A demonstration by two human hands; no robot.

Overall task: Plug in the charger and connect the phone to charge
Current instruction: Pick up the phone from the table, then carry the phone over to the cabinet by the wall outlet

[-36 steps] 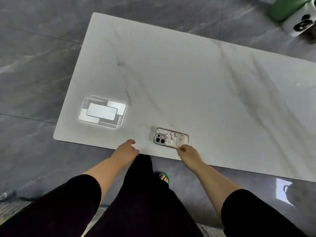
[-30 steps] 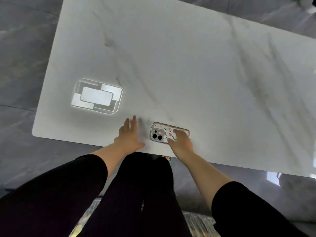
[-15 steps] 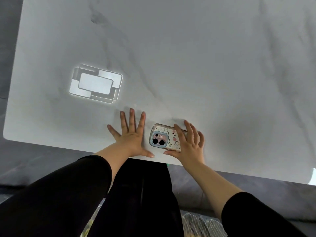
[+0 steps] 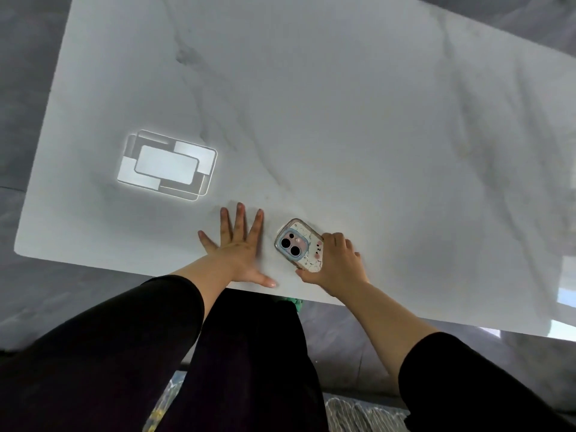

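Note:
The phone [image 4: 297, 246], in a clear patterned case with its two camera lenses facing up, is near the front edge of the white marble table [image 4: 343, 120]. My right hand [image 4: 339, 265] is wrapped around its right end, and its camera end is tilted up and turned toward the far left. My left hand [image 4: 238, 249] lies flat on the table just left of the phone, with its fingers spread. No charger or cable is in view.
A bright reflection of a ceiling light [image 4: 166, 165] shines on the table's left part. Grey tiled floor [image 4: 28, 57] surrounds the table. My legs in black are below the table's front edge.
My right hand has closed round the phone, turned it and tipped its camera end up. My left hand has stayed flat on the table. The camera has moved closer to the table.

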